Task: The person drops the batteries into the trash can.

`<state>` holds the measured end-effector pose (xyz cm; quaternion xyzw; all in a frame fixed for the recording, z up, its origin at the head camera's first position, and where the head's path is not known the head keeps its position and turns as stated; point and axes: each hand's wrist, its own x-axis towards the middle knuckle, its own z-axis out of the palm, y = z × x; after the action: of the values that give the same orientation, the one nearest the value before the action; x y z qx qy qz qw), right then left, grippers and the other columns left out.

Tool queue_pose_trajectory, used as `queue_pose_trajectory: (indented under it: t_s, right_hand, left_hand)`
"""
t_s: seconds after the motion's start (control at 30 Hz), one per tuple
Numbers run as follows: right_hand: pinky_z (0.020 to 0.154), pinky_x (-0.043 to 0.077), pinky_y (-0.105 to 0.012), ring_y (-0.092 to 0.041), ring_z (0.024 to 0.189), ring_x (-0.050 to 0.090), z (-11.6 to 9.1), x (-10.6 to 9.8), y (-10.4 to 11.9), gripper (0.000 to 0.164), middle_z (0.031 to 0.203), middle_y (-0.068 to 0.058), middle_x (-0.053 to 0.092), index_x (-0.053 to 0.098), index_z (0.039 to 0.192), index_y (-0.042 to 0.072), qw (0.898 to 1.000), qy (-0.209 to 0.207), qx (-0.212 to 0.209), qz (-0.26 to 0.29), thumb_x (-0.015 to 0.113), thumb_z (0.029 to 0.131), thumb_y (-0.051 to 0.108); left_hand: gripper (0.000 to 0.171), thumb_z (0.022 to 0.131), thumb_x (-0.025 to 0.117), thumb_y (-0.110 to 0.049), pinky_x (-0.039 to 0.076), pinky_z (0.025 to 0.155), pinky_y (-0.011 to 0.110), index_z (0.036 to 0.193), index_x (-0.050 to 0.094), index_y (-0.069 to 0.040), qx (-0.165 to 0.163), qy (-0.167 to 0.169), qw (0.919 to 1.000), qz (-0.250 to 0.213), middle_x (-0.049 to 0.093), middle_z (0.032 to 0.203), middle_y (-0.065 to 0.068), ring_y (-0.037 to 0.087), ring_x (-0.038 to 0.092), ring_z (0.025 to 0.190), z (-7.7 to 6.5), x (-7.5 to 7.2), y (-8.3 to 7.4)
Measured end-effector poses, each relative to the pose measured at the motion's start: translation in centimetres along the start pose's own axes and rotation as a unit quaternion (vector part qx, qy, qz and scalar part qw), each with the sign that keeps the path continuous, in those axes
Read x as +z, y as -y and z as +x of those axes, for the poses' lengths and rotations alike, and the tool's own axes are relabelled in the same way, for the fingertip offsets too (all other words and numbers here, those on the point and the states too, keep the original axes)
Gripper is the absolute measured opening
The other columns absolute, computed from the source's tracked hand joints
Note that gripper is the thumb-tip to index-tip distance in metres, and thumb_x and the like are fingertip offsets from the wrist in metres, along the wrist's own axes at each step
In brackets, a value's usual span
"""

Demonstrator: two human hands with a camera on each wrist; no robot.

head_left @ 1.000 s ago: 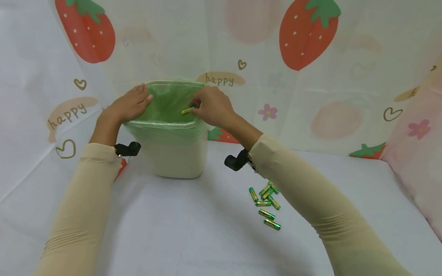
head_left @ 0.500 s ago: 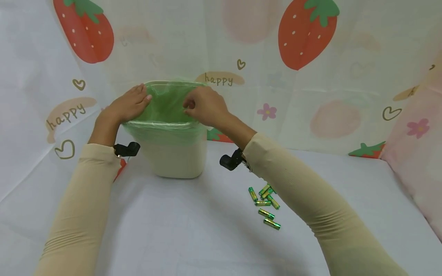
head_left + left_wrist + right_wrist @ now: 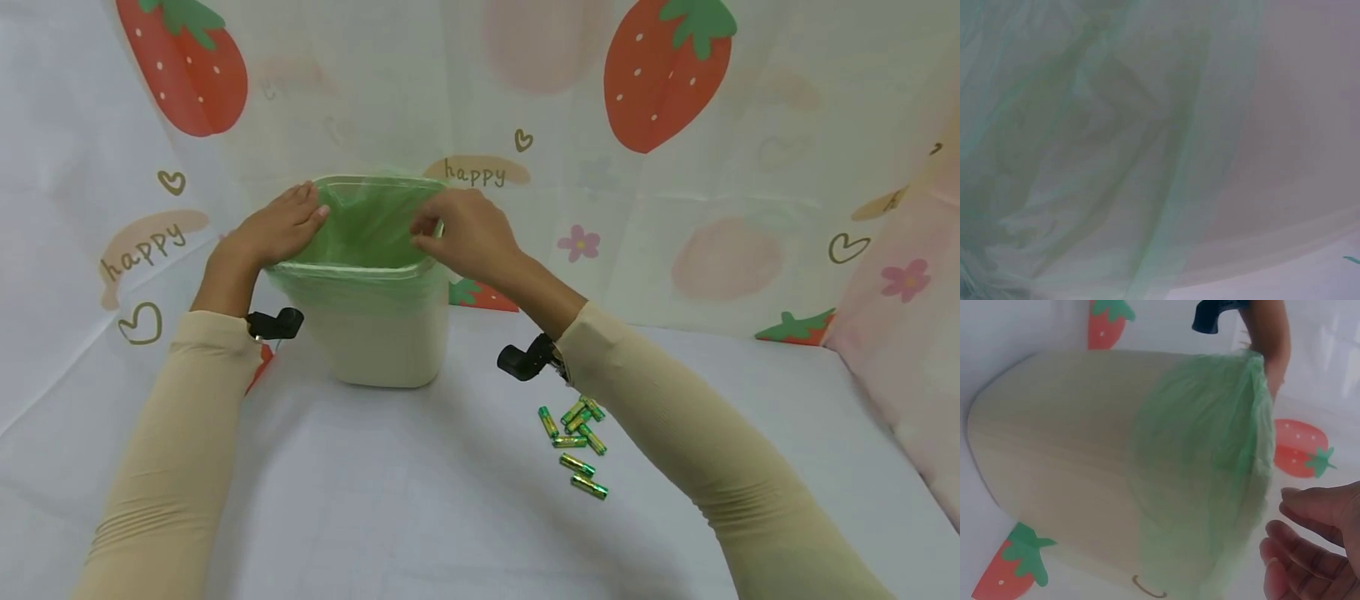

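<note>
A cream waste bin (image 3: 382,337) stands upright at the back left, lined with a thin green plastic bag (image 3: 360,221) folded over its rim. My left hand (image 3: 279,227) rests on the bin's left rim, fingers extended. Over the right rim is my right hand (image 3: 471,233), its fingers loosely bent and holding nothing. In the right wrist view the right hand (image 3: 1316,544) shows a gap between thumb and fingers beside the bin's mouth. Several green and gold batteries (image 3: 577,442) lie in a loose group on the white cloth, below the right forearm. The bin's bottom is hidden.
A white cloth (image 3: 420,500) covers the surface. Behind the bin hangs a backdrop (image 3: 555,192) printed with strawberries, hearts and "happy". A pink printed panel (image 3: 915,333) borders the right side. Each wrist carries a black camera (image 3: 525,358).
One second ago my right hand pinched a battery over the bin; it has let go, and the battery is out of sight. The hand dipped left, then drew back right. The left hand stays put.
</note>
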<state>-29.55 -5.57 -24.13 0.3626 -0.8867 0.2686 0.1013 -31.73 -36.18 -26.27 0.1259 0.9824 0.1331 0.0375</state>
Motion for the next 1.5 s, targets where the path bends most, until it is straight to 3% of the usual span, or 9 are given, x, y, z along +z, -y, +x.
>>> queue_pose_trajectory:
  t_s: [0.33,0.57,0.7,0.87,1.13,1.5]
  right_hand:
    - [0.058,0.047,-0.027,-0.011,0.075,0.060,-2.5,-0.9,0.1,0.016,0.094,0.005,0.074,0.081,0.101,0.014,0.999,-0.019,-0.002,0.037,0.069,0.098,0.024]
    - [0.067,0.049,-0.029,-0.015,0.080,0.062,-4.7,-0.9,-1.0,0.016,0.091,0.002,0.073,0.081,0.100,0.010,0.997,-0.048,-0.020,0.052,0.067,0.098,0.019]
    - [0.065,0.050,-0.030,-0.015,0.079,0.064,-6.4,-1.1,-1.8,0.015,0.094,0.000,0.075,0.081,0.100,0.008,0.995,-0.065,-0.025,0.065,0.068,0.097,0.017]
    - [0.059,0.048,-0.031,-0.013,0.077,0.064,-9.1,-1.1,-3.1,0.013,0.094,0.001,0.076,0.080,0.098,0.008,0.993,-0.086,-0.018,0.074,0.071,0.096,0.017]
    - [0.060,0.049,-0.032,-0.013,0.081,0.062,-13.3,-0.7,-5.7,0.012,0.094,0.003,0.075,0.080,0.099,0.011,0.992,-0.099,0.010,0.074,0.070,0.097,0.018]
    - [0.066,0.055,-0.032,-0.012,0.082,0.061,-16.3,0.6,-7.4,0.010,0.093,0.005,0.075,0.080,0.099,0.013,0.991,-0.096,0.036,0.082,0.072,0.097,0.017]
  left_hand:
    - [0.069,0.112,0.017,-0.040,-0.001,0.125,0.055,0.156,-0.001,0.011,-0.008,-0.001,1.0000,0.000,-0.008,0.165,0.029,0.042,-0.009,0.153,-0.1,-0.1,0.7]
    - [0.069,0.112,0.017,-0.039,-0.001,0.125,0.055,0.156,0.000,0.012,-0.009,0.003,0.9999,-0.006,-0.008,0.165,0.029,0.043,-0.010,0.153,-0.4,0.0,0.9]
    - [0.068,0.112,0.018,-0.036,-0.001,0.125,0.053,0.155,0.001,0.014,-0.001,-0.003,0.9999,-0.012,-0.007,0.165,0.030,0.043,-0.009,0.153,-0.2,0.1,0.7]
    - [0.068,0.112,0.017,-0.037,-0.001,0.125,0.053,0.155,0.001,0.014,0.005,-0.009,0.9998,-0.014,-0.006,0.165,0.030,0.043,-0.009,0.153,0.5,0.6,0.7]
    - [0.068,0.113,0.018,-0.036,0.000,0.125,0.055,0.155,0.001,0.015,-0.003,-0.001,1.0000,-0.003,-0.005,0.164,0.031,0.045,-0.008,0.153,0.6,1.0,0.6]
    - [0.069,0.113,0.018,-0.037,-0.001,0.125,0.054,0.155,0.001,0.014,0.003,-0.003,1.0000,-0.004,-0.007,0.164,0.031,0.045,-0.009,0.153,0.6,0.5,1.2]
